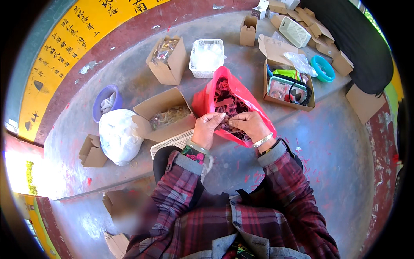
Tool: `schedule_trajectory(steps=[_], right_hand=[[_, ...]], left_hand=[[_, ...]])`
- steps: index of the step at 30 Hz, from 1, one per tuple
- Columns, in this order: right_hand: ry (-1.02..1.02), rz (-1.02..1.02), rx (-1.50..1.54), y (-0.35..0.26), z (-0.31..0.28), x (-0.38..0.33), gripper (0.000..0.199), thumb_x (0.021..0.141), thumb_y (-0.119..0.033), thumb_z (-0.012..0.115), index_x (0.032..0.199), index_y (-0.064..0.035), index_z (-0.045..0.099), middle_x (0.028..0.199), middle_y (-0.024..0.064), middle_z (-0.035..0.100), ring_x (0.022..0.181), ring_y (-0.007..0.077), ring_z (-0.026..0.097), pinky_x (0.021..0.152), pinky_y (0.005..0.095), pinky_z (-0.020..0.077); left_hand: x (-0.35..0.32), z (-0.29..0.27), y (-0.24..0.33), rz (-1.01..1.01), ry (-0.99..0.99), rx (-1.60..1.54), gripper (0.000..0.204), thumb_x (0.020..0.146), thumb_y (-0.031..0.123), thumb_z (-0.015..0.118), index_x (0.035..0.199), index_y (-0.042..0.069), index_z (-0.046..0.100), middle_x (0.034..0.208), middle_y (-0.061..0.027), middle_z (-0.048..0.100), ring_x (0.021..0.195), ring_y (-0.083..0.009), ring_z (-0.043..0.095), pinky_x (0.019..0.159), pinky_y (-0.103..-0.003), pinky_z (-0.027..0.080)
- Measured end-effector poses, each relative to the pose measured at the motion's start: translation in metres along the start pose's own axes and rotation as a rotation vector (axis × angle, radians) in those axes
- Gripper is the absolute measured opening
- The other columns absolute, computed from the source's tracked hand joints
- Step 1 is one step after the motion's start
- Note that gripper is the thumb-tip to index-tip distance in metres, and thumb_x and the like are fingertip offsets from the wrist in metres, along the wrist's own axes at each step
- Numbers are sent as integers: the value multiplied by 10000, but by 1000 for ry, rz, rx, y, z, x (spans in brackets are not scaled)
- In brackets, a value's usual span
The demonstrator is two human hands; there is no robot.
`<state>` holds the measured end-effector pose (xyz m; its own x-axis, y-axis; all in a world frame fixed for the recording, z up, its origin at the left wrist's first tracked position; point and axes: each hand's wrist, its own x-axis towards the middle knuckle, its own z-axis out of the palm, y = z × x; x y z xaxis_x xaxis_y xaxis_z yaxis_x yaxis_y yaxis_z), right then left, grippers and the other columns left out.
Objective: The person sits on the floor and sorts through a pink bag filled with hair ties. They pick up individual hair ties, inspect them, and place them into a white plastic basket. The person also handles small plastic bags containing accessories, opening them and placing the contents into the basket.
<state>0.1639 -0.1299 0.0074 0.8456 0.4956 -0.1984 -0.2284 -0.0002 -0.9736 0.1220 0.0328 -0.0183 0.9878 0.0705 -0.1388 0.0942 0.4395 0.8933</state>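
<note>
A red plastic bag [205, 101] stands with its mouth wide, in front of me. Inside it lie many thin loops, dark and pinkish [226, 103]. Over the near side of the bag's mouth, my left hand [205, 131] is closed, thumb and fingers pinched together. My right hand [253, 128] faces it, also pinching, its fingertips close to the left ones. Whatever lies between the fingertips is too small to name. Each wrist wears a bangle.
Left of the bag are a carton [161, 97] of small packed items, a white plastic bag [123, 140] and a purple basin [103, 93]. Beyond stand another filled carton [174, 69] and a white basket [207, 73]. To the right is a carton [269, 101] near a turquoise basin [330, 77].
</note>
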Motion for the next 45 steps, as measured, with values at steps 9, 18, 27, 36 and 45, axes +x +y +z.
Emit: schedule_trajectory(steps=[9, 18, 27, 36, 45], right_hand=[[81, -40, 7, 5, -5, -6, 108, 728, -63, 696, 779, 31, 684, 676, 50, 640, 570, 90, 562, 529, 219, 448], [63, -7, 26, 9, -5, -9, 104, 719, -69, 702, 719, 24, 655, 641, 21, 607, 556, 58, 521, 492, 194, 402], [188, -93, -237, 18, -5, -2, 190, 664, -143, 763, 661, 4, 643, 593, 7, 580, 562, 51, 485, 510, 229, 415], [158, -73, -145, 19, -2, -3, 197, 675, -129, 744, 690, 32, 631, 609, 35, 605, 573, 64, 524, 521, 226, 433], [104, -45, -273, 23, -6, -1, 181, 727, -147, 702, 765, 20, 646, 651, 27, 606, 596, 67, 514, 547, 231, 424]], left_hand=[[-2, 7, -6, -20, -46, -66, 136, 829, 92, 618, 915, -12, 630, 844, -62, 642, 761, -117, 576, 709, -241, 448], [-4, 5, -13, -36, -97, -28, 147, 820, 84, 628, 934, -8, 634, 868, -41, 633, 805, -98, 569, 749, -228, 450], [-7, 11, -13, 11, -50, 119, 127, 818, 60, 617, 920, -14, 637, 825, -26, 625, 752, -87, 557, 703, -217, 444], [-5, 7, -16, 105, -11, 276, 123, 835, 75, 600, 892, -24, 646, 756, -19, 619, 670, -71, 543, 618, -198, 440], [-6, 6, -11, 74, 79, 180, 68, 787, 37, 640, 817, -24, 635, 758, -35, 628, 678, -75, 551, 641, -204, 444]])
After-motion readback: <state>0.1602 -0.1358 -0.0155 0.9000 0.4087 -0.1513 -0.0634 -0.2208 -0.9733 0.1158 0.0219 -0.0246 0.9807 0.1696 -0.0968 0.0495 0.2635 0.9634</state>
